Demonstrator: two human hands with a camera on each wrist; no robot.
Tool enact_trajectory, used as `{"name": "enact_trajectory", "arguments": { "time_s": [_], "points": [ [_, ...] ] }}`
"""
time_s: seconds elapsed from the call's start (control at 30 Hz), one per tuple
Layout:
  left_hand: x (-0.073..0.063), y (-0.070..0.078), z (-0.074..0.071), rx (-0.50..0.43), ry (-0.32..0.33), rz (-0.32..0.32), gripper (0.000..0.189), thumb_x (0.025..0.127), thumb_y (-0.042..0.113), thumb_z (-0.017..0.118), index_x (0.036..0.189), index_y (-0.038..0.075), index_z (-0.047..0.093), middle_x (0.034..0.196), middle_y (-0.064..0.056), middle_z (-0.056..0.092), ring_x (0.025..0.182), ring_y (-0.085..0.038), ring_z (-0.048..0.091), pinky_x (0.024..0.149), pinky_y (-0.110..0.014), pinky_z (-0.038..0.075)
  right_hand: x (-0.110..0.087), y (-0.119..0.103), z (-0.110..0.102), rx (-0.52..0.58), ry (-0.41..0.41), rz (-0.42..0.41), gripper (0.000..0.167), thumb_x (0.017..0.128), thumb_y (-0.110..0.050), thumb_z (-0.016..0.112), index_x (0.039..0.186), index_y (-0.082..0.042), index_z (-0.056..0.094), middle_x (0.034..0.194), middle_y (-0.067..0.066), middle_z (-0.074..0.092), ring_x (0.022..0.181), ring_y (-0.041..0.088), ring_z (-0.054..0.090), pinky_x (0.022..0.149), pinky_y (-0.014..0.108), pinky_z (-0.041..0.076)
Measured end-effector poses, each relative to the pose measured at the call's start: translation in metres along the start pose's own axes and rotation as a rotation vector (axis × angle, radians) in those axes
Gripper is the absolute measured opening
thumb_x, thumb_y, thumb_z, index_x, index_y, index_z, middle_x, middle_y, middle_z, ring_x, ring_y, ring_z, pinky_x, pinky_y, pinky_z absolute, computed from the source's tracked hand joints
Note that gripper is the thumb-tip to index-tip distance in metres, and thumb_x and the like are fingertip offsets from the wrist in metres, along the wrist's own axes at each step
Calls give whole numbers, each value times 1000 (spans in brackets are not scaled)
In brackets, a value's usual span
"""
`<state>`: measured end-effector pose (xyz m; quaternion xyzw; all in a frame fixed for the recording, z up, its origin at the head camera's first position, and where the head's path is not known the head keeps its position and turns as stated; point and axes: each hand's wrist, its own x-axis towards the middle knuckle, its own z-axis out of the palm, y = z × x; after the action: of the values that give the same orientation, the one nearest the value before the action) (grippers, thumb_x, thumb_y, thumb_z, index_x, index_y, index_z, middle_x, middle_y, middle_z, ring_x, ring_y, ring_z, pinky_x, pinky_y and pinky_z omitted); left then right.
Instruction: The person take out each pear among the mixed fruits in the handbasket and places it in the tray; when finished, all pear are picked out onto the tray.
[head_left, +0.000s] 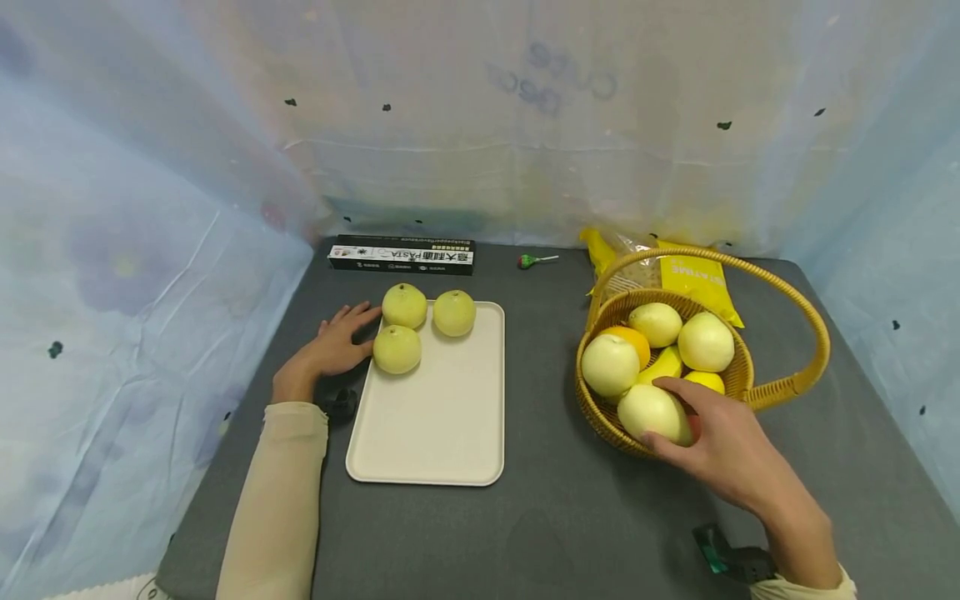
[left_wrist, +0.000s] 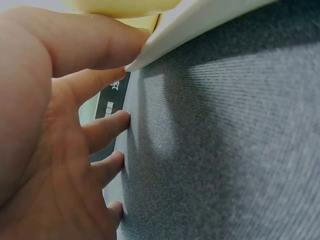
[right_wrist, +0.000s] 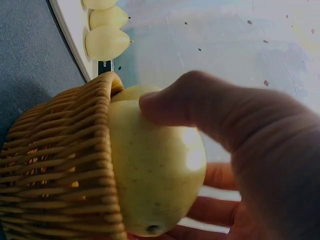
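Note:
My right hand (head_left: 731, 450) grips a pale yellow-green pear (head_left: 654, 414) at the near rim of the wicker basket (head_left: 592, 410), thumb on one side and fingers on the other. In the right wrist view that pear (right_wrist: 155, 170) fills the space beside the weave, its lower part hidden. More pale pears (head_left: 707, 342), an orange fruit (head_left: 632, 340) and a banana (head_left: 664, 365) lie in the basket. On the left, my left hand (head_left: 341, 343) rests with spread fingers at the edge of the cream tray (head_left: 442, 425). Three pears (head_left: 397, 349) sit on the tray's far part.
A black pasta box (head_left: 402, 255) lies behind the tray. Farther right is a small lollipop (head_left: 536, 261). Behind the basket lie yellow packages (head_left: 697, 279). The basket's tall handle (head_left: 813, 333) arches toward the right. Plastic sheeting (head_left: 465, 183) hangs around the grey table (head_left: 555, 500).

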<state>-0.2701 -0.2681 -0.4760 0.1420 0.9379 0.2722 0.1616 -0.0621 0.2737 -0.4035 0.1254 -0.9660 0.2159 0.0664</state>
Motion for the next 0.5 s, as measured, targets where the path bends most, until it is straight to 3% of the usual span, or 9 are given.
{"name": "enact_trajectory", "arguments": {
  "time_s": [0.1,0.27,0.37,0.5],
  "points": [
    [0,0,0,3,2,1,73,113,35,59,175,13,28,183,-25,10,168,-54,-3,128,-82,-5,-3,2,2,-8,39,-58,61,84,-31,96,138,-15,72,116,1,78,92,14,66,73,36,55],
    [0,-1,1,11,5,-1,73,113,36,58,176,13,28,183,-25,9,168,-54,-4,128,-81,-6,-7,5,4,-23,51,-130,73,80,-27,99,144,-13,68,134,8,74,112,27,72,84,51,59],
    [1,-1,0,14,9,-2,73,113,36,58,176,13,28,183,-25,10,169,-53,-4,128,-81,-6,-8,7,5,-18,39,-109,82,77,-27,102,149,-10,64,135,12,73,113,31,72,84,52,59],
    [1,-1,1,9,7,-5,73,113,36,58,176,13,28,183,-24,10,169,-53,-4,129,-80,-6,-12,8,7,25,51,-33,84,76,-29,103,148,-11,64,131,13,75,104,26,70,78,40,58]
  ]
}}
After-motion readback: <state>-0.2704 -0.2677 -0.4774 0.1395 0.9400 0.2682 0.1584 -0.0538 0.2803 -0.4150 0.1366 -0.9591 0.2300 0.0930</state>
